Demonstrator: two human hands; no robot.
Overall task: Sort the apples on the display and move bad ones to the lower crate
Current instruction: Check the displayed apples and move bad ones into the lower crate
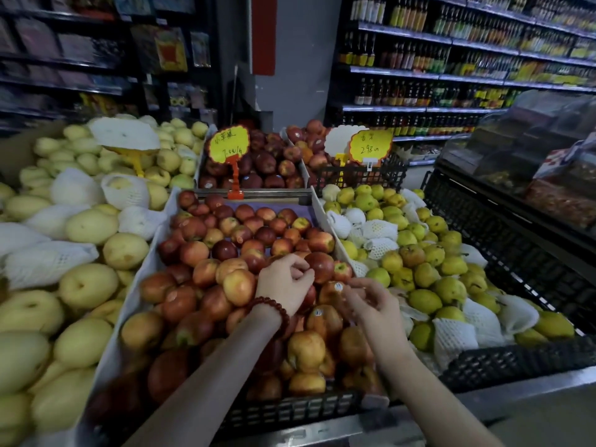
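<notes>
A black crate (290,411) lined with white paper holds a heap of red and orange apples (206,272) in the middle of the display. My left hand (285,285), with a bead bracelet on the wrist, hovers over the pile's right part, fingers loosely curled, nothing clearly in it. My right hand (371,303) is just to its right, fingers bent and blurred, close above a stickered apple (332,290). A dark red apple (321,266) lies just beyond both hands. No lower crate shows in this view.
Pale yellow pears (87,285), some in foam nets, fill the left bin. Green pears (422,269) fill the black crate on the right. Darker apples (264,166) and yellow price signs (229,145) stand behind. Shelves of bottles (451,59) line the back right.
</notes>
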